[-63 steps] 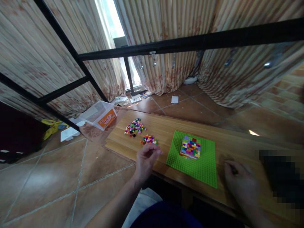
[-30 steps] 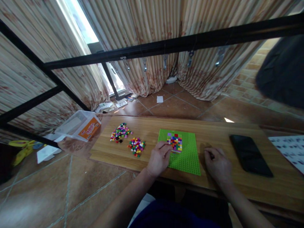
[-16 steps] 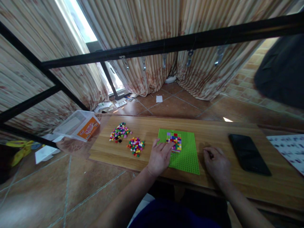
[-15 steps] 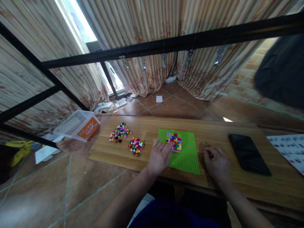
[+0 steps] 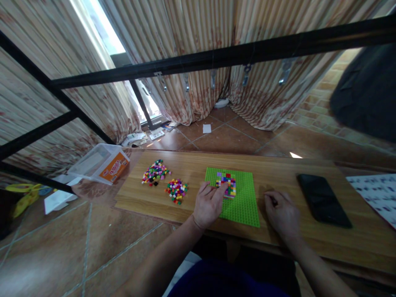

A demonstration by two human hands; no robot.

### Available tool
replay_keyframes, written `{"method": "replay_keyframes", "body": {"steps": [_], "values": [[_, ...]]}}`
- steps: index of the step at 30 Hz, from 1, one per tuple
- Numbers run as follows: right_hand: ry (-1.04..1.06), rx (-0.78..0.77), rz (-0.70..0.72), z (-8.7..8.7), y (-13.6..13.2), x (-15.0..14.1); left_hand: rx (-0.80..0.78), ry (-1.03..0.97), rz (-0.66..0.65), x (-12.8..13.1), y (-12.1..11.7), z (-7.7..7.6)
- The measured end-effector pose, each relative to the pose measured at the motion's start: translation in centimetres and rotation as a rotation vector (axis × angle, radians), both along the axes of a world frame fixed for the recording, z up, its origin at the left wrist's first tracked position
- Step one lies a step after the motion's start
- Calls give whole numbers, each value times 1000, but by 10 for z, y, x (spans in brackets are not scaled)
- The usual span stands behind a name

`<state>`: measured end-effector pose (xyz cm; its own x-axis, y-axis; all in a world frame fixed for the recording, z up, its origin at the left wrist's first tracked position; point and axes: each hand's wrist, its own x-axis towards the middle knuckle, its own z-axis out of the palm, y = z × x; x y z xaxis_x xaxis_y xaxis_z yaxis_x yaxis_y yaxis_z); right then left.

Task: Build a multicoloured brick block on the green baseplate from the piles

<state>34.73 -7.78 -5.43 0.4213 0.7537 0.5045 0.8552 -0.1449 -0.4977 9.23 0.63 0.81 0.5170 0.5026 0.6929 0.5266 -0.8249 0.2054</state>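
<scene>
Green baseplate [image 5: 243, 212], 1 brick stack [image 5: 229, 180], 2 brick piles [image 5: 177, 189], left fingers [image 5: 220, 193] outstretched at brick stack, right fingers [image 5: 280, 198] curled

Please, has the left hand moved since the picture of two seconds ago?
Yes, to the right. The left hand was beside the green board, near the closer pile; now it reaches over the board to the block.

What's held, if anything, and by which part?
The left hand holds nothing visible; its index finger appears to touch the multicoloured plastic-brick stack. The right hand lies curled on the wooden table, its palm hidden, so I cannot tell.
</scene>
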Motion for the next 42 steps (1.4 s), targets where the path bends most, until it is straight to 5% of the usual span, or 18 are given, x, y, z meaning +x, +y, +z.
{"method": "replay_keyframes", "body": {"steps": [37,42], "values": [[-5,-43,-13,4,-2,-2,129,267,17,-3,-11,2],[-24,-16,5,2,-1,-1,-9,184,6,-2,-8,2]]}}
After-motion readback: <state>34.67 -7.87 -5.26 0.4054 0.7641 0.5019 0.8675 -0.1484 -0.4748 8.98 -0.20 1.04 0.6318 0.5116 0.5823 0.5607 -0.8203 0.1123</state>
